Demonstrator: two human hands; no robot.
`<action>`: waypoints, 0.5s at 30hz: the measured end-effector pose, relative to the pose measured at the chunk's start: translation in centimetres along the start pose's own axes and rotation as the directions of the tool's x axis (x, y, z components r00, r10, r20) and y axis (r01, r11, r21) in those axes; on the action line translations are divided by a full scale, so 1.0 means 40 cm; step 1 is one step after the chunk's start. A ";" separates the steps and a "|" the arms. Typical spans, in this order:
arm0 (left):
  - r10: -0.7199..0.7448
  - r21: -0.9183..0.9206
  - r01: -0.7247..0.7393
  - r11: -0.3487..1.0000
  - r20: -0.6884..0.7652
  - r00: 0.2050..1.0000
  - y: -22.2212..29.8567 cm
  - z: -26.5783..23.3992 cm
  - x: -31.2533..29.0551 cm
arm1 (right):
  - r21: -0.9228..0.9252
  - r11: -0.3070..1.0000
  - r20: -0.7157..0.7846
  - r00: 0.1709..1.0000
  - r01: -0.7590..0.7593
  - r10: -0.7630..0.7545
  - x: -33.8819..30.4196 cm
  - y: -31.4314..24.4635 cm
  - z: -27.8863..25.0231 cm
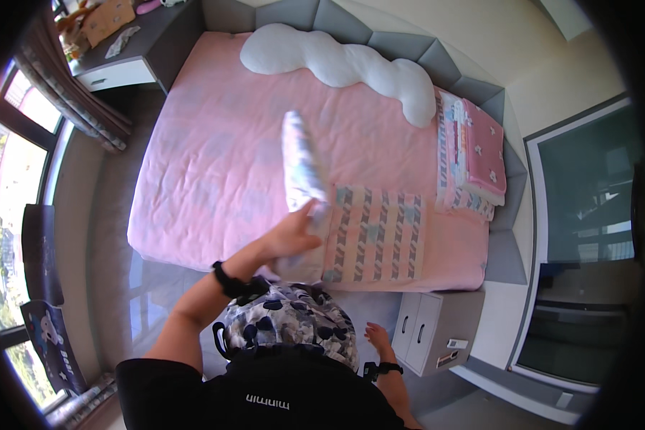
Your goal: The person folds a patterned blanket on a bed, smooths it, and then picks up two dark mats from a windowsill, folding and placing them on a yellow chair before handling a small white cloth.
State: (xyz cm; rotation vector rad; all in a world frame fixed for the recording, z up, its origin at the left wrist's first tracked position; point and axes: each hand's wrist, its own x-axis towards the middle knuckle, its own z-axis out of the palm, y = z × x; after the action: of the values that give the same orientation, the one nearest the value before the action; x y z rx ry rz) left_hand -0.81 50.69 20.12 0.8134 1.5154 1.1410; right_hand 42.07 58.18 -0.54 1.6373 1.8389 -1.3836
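Note:
My left hand (294, 235) reaches over the near edge of the bed, its fingers closed on a white patterned cloth (301, 158). The cloth stands up from the hand as a narrow strip, smeared by motion, and its full shape cannot be made out. Just right of it, a folded pink-and-grey patterned fabric (376, 233) lies flat on the pink bedspread (208, 158). Low at my right side, my right hand (378, 338) hangs near the nightstand with nothing in it, fingers loosely apart.
Along the padded grey headboard (344, 27) rests a long white cloud-shaped pillow (337, 61). Folded pink bedding (484, 147) is stacked at the right. A white nightstand (437, 333) stands by the bed's near right corner. Windows and a grey desk (140, 46) are on the left.

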 end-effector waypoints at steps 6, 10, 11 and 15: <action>0.116 0.072 -0.159 0.985 0.409 0.905 0.114 0.450 0.250 | 0.095 0.993 0.070 0.995 -0.071 0.065 0.026 0.189 -0.111; 0.228 0.194 -0.425 0.884 0.614 0.756 0.062 0.690 0.303 | 0.067 0.998 0.095 0.996 -0.009 0.002 0.068 0.375 -0.134; 0.186 0.176 -0.392 0.903 0.663 0.725 0.030 0.692 0.303 | 0.201 0.971 0.108 0.988 -0.131 0.111 0.068 0.345 -0.135; -0.064 0.443 -0.410 0.797 0.738 0.672 -0.039 0.656 0.279 | 0.382 0.864 0.118 0.944 -0.329 0.308 0.038 0.363 -0.192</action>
State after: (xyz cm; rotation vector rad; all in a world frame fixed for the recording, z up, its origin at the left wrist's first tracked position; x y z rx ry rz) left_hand 21.95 66.96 14.39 1.6550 1.0737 0.3269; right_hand 57.21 63.43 -4.40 1.9654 1.2289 -1.6993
